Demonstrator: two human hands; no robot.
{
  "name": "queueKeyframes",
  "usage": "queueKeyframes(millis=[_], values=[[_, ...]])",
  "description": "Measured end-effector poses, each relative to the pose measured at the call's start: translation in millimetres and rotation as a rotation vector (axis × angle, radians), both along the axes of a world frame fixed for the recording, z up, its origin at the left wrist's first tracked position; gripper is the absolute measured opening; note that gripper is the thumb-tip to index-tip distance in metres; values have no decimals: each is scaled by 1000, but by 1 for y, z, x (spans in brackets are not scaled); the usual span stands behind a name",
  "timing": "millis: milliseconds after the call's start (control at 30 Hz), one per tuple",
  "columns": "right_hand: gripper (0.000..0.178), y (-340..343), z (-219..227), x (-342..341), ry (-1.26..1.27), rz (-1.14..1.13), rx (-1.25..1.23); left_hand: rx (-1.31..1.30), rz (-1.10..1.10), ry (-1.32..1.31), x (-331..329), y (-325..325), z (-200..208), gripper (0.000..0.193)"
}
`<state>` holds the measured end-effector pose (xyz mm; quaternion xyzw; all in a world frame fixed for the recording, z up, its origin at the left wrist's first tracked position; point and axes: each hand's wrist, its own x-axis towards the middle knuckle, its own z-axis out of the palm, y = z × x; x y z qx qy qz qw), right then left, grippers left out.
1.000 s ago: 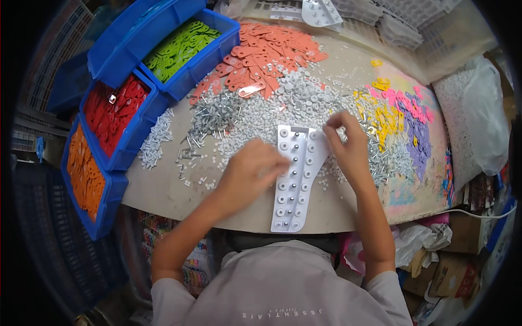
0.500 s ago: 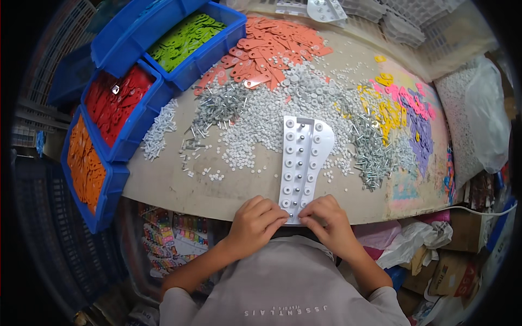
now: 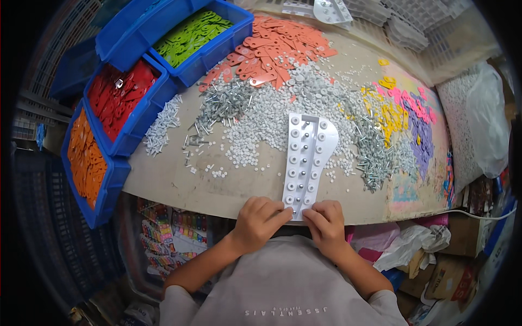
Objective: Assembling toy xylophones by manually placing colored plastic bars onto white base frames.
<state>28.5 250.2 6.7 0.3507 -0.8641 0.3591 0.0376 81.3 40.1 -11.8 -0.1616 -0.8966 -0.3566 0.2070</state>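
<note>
A long white plastic jig (image 3: 289,179) with one rounded side lies on the worktable, its narrow end toward me. White ring-shaped pieces line both its edges, and a row of metal rivets (image 3: 303,161) runs down the middle channel. My left hand (image 3: 256,224) is closed in a pinch at the left corner of the near end. Opposite it, my right hand (image 3: 328,225) pinches at the right corner, fingers curled. Between the two sets of fingertips the nearest rivet shows. Whatever small thing either pinch holds is hidden by the fingers.
Small white caps (image 3: 244,141) and loose rivets (image 3: 225,103) are heaped beyond the jig, more rivets (image 3: 375,157) at right. Coral tags (image 3: 272,49) lie behind; yellow tags (image 3: 394,117) and purple tags (image 3: 421,138) rightward. Blue bins (image 3: 117,179) of coloured tags stand left.
The view has shifted slightly, so the table's contents appear a little further right. My right hand's fingers are more curled in at the jig's corner; my left hand stays at its corner.
</note>
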Motion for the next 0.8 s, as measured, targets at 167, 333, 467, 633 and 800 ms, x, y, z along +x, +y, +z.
queueKeyframes(millis=[167, 333, 467, 633, 800], values=[[20, -1, -1, -9, -131, 13, -73, 487, 65, -159, -2, 0, -9, 20], [21, 8, 18, -35, 35, -83, -66, 326, 376, 2, -10, -44, 10, 12], [9, 10, 31, -73, -26, -225, 92, 136, 461, -9, -10, -64, -15, 10], [14, -76, 72, -95, 139, -129, -11, 74, 444, -28, -18, -57, -9, 21], [18, -233, 94, -111, 297, 410, -166, 20, 432, 20, -8, -64, -14, 23]])
